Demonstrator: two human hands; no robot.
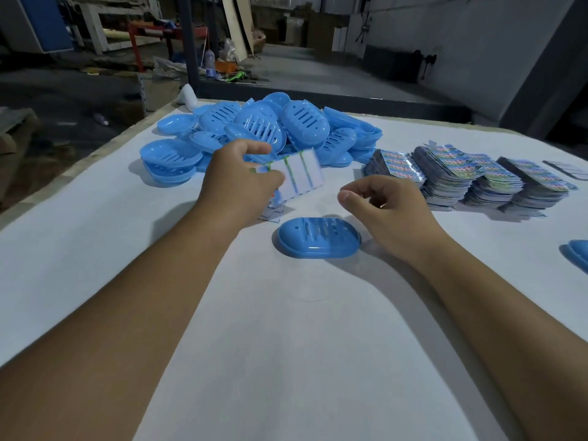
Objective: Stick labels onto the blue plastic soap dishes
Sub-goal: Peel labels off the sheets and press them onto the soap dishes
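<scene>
A single blue soap dish (319, 237) lies upside down on the white table (286, 345), between my two hands. My left hand (237, 183) holds a white label sheet (299, 175) with green stripes, lifted above the table just behind the dish. My right hand (386, 206) hovers to the right of the dish with thumb and fingers curled toward each other; whether it pinches a label is hidden from me. A large heap of blue soap dishes (261, 132) sits behind the hands.
Several stacks of printed label sheets (467, 179) stand at the right. Another blue dish (579, 254) pokes in at the right edge. A loose sheet (273, 213) lies under my left hand. The table's left edge runs diagonally, with floor clutter beyond.
</scene>
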